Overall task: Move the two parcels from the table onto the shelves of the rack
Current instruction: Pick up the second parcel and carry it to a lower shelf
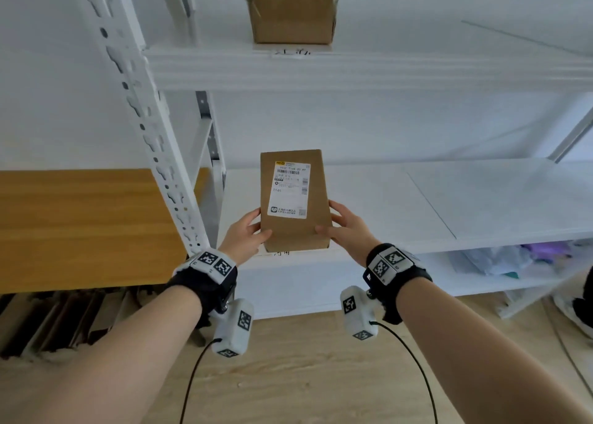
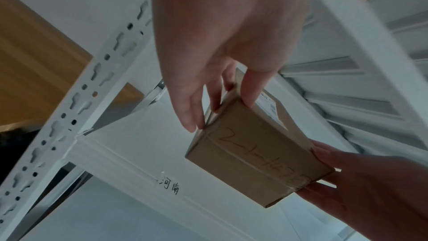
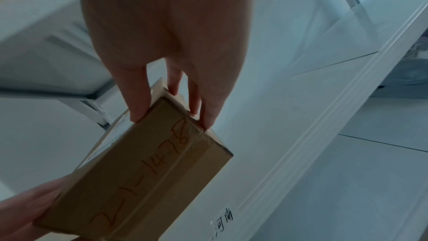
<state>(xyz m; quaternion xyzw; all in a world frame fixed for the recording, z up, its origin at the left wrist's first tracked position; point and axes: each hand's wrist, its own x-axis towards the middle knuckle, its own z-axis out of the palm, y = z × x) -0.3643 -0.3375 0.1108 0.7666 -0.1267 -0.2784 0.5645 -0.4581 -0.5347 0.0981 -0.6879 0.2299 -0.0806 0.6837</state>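
A brown cardboard parcel (image 1: 293,183) with a white shipping label lies lengthwise at the front edge of the white middle shelf (image 1: 417,205) of the rack. My left hand (image 1: 247,231) grips its near left corner and my right hand (image 1: 343,224) grips its near right corner, thumbs on top. In the left wrist view the parcel (image 2: 250,153) shows its taped end with red handwriting, my left fingers (image 2: 192,114) along its side. The right wrist view shows the same end of the parcel (image 3: 148,177). A second brown parcel (image 1: 292,6) stands on the upper shelf (image 1: 417,67).
A perforated white rack post (image 1: 141,109) rises at the left. Beside it is a wooden table top (image 1: 80,224). Handwritten paper tags (image 2: 170,186) hang on the shelf's front rail. Bags lie on the lowest shelf at right (image 1: 513,260). The floor below is wood.
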